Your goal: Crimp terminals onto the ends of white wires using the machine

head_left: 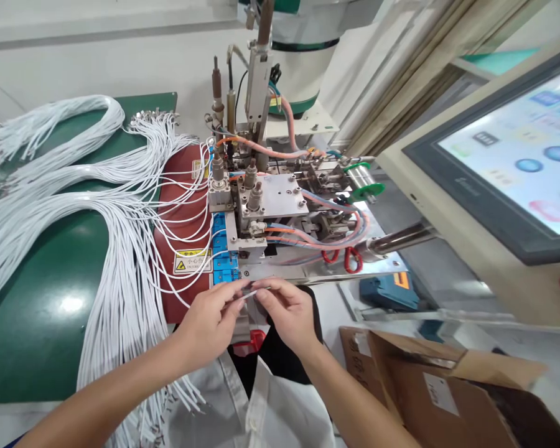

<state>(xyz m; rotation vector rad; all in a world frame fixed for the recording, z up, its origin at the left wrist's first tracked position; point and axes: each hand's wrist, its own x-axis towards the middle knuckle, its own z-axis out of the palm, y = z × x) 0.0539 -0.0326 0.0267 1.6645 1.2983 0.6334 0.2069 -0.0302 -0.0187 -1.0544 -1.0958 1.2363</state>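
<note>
My left hand (211, 320) and my right hand (287, 311) meet just in front of the machine's front edge. Between their fingertips is a short stretch of white cable (248, 295), pinched from both sides; its tip is hidden by the fingers. Right behind my left hand are blue connector blocks (223, 249) in a row, with single white cables running into them from the left. Large bundles of white cables (121, 274) lie beside my left forearm and hang over the front edge.
A green mat (37, 336) and a dark red plate (168, 230) lie left of the metal machine (280, 196). A wire spool (361, 180) sits at its right. A touch screen (518, 149) juts in at right, above a cardboard box (424, 386).
</note>
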